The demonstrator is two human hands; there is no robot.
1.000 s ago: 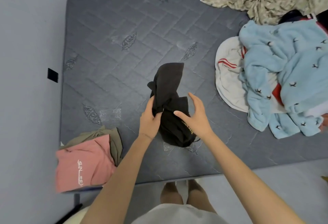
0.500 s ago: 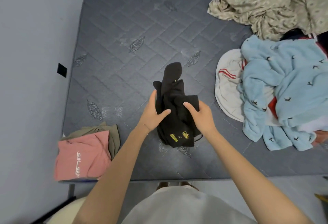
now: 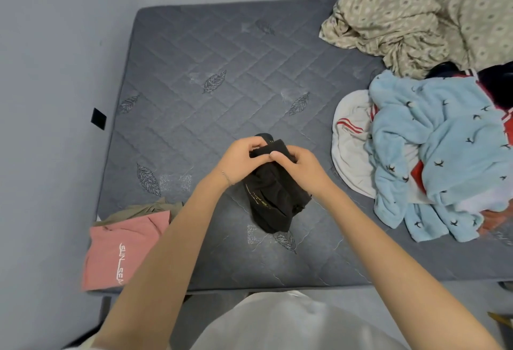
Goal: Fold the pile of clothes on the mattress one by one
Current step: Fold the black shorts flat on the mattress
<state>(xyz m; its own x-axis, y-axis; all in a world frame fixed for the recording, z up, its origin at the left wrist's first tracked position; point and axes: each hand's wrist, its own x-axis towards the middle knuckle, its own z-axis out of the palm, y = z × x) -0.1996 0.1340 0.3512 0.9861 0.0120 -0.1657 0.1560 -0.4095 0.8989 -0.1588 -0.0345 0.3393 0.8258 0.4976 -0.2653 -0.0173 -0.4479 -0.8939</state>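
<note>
A person in a white top (image 3: pixel 277 322) stands at the near edge of the mattress (image 3: pixel 208 58), both bare forearms reaching out over it. A thin bracelet (image 3: pixel 226 176) circles the left wrist.

On the mattress's near-left corner lies a folded pink shirt (image 3: pixel 122 249) with white lettering, stacked on an olive garment (image 3: pixel 144 209) whose edge shows behind it.

Over the mattress's near middle, the two hands meet on a black garment (image 3: pixel 274 200). The left hand (image 3: pixel 241 159) has its fingers curled round the garment's upper end, gripping it from the left. The right hand (image 3: pixel 301 166) pinches the same end from the right, thumb on top and fingers wrapped under the cloth. The garment is bunched and partly rolled; its lower bulk hangs down toward the mattress, with a little gold print on the dark fabric. I cannot tell whether its bottom touches the mattress.

On the mattress's right side sits the unfolded pile: a blue fleece (image 3: pixel 444 150) with small dark marks lies crumpled over a white garment (image 3: pixel 349 150) with red stripes, and bits of red and dark cloth show under the fleece.

At the mattress's far-right corner a beige patterned sheet (image 3: pixel 402 16) is heaped loosely.

Left of the mattress, a small black square (image 3: pixel 98 119) sits on the grey wall (image 3: pixel 41 72).
</note>
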